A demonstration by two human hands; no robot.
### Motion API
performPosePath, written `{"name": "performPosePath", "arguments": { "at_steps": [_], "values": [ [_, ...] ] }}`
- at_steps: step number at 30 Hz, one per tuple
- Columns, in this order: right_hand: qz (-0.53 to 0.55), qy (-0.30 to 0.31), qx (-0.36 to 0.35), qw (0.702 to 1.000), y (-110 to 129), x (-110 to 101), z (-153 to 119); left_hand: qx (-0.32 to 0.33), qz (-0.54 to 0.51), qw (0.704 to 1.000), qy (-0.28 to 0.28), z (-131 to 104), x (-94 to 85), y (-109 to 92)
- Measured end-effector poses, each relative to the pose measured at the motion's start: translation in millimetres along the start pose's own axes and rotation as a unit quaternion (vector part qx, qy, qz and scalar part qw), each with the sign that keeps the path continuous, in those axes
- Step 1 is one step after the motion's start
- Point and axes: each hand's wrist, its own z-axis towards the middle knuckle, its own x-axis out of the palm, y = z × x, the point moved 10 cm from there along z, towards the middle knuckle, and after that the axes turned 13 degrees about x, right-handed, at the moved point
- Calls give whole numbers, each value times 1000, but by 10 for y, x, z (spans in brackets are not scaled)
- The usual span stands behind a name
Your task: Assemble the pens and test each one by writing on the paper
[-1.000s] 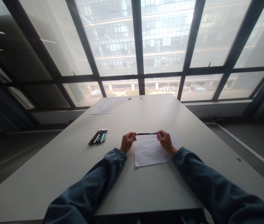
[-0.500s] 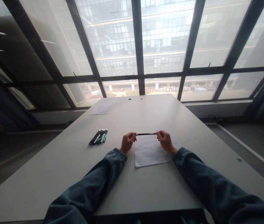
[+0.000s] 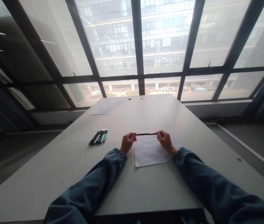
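A slim black pen point(image 3: 146, 134) is held level between my two hands. My left hand point(image 3: 128, 142) pinches its left end, and my right hand point(image 3: 165, 141) pinches the right end. Below the pen lies a white sheet of paper point(image 3: 151, 154), its right side partly covered by my right hand and sleeve. Left of my left hand, several pens point(image 3: 98, 137) in black, white and green lie side by side in a group.
The long white table point(image 3: 75, 186) reaches toward the windows. Another sheet of paper point(image 3: 100, 109) lies at its far left edge. Two small dark spots are at the far end. A small dark mark point(image 3: 238, 160) sits near the right edge.
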Motion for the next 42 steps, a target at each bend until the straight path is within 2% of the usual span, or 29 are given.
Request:
{"name": "performPosePath", "arguments": {
  "at_steps": [42],
  "values": [
    [-7, 7, 0, 1000, 35, 19, -20, -1, -8, 1000, -2, 3, 0, -15]
  ]
}}
